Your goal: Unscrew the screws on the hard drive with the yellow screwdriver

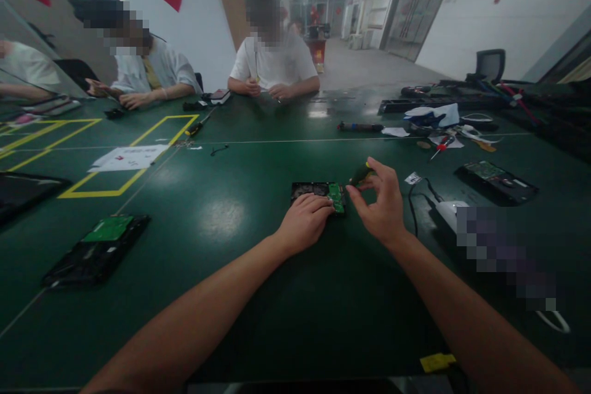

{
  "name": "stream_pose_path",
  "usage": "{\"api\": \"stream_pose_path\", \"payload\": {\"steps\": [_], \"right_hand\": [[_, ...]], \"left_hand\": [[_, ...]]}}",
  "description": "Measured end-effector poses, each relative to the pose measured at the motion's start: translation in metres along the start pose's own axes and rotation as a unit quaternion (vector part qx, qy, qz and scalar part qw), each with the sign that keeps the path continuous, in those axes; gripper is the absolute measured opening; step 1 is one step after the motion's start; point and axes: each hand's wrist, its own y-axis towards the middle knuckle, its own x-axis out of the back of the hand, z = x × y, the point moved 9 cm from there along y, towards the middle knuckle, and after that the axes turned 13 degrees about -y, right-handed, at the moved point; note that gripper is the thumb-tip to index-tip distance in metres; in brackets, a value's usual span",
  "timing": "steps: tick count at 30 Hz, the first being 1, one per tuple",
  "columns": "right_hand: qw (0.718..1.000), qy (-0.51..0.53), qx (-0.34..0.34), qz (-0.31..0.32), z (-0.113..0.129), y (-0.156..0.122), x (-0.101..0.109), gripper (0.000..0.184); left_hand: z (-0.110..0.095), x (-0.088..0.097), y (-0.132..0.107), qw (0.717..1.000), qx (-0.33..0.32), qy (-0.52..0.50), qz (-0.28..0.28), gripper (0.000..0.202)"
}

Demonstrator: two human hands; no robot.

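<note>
Right fingers (354, 198) pinch a screwdriver (359, 175). Left fingers (322, 204), just beside them, rest on a hard drive (337, 192), grip unclear; a loose hold could let it skid under pressure.

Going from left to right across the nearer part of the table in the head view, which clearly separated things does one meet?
Black device with green board → left hand → right hand → another black device.

I see bare tabletop (184, 231) between the left hand (307, 221) and far-left hard drive (99, 249); a black cable (410, 204) obstructs just right of the right hand (381, 203).
</note>
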Motion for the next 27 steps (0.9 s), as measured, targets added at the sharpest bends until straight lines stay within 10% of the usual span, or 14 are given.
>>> {"api": "stream_pose_path", "payload": {"steps": [27], "right_hand": [[1.0, -0.02, -0.003, 0.006, 0.0013, -0.0004, 0.0019, 0.076]], "left_hand": [[0.0006, 0.0008, -0.0018, 1.0, 0.003, -0.018, 0.003, 0.033]]}}
